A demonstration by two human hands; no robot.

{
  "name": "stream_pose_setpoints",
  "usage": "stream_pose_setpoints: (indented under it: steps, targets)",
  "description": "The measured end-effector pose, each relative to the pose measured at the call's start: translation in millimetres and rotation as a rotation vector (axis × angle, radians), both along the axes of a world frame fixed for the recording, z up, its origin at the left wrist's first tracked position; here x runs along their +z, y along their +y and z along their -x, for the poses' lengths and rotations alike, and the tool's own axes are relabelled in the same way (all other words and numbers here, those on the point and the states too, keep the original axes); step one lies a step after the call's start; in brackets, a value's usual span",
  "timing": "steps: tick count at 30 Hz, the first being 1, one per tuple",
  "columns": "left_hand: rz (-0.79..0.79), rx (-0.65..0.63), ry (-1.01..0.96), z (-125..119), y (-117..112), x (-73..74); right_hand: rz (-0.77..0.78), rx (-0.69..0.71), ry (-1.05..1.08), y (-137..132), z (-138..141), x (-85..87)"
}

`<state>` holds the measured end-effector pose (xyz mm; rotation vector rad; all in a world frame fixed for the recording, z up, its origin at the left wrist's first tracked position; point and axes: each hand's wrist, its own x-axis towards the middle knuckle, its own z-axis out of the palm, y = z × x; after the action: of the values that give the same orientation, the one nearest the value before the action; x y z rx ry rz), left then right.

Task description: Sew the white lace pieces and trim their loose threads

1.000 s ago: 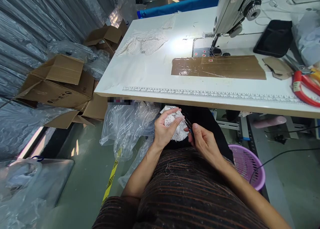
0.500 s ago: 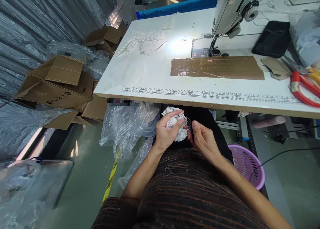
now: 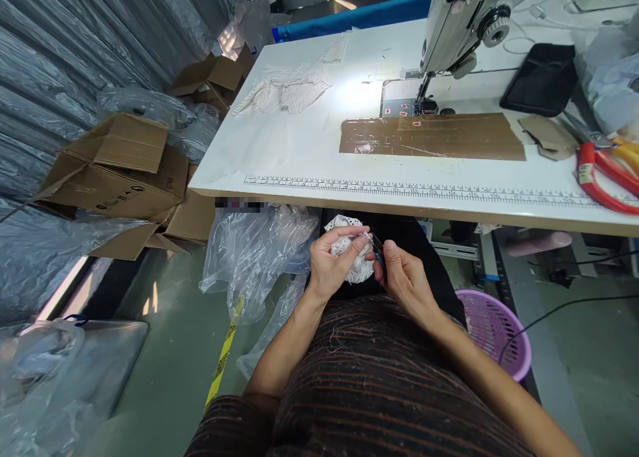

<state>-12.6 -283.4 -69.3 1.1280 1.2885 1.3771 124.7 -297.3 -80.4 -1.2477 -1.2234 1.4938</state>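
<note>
My left hand (image 3: 329, 265) is closed round a small piece of white lace (image 3: 349, 247), held over my lap just below the table's front edge. My right hand (image 3: 405, 279) pinches a small dark thread snipper (image 3: 378, 247) whose tip touches the lace. Both hands sit close together, thumbs nearly meeting. More white lace (image 3: 289, 84) lies in a pile on the far left of the white table (image 3: 299, 151).
A sewing machine (image 3: 459, 18) stands at the table's back, with a brown cardboard strip (image 3: 434, 136), black tablet (image 3: 542, 78) and red scissors (image 3: 602, 174) nearby. Clear plastic bags (image 3: 254, 251) and cardboard boxes (image 3: 120, 171) lie at left. A purple basket (image 3: 494, 330) stands at right.
My left hand's fingers have curled tighter round the lace and turned it slightly. The right hand with the snipper has stayed at the lace's edge.
</note>
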Motion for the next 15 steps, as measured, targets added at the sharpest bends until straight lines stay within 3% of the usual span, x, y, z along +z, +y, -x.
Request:
stream_pose_setpoints:
  steps: [4, 8, 15]
  targets:
    - [0.038, -0.003, -0.029, -3, -2, -2.2, 0.044, -0.040, 0.080, 2, 4, 1.2]
    - [-0.006, 0.015, 0.074, -1, -3, -2.6, 0.137, -0.039, 0.179, 4, 7, -5.2]
    - [-0.064, 0.035, 0.175, -2, -5, -2.1, 0.133, -0.041, 0.174, 5, 8, -9.8]
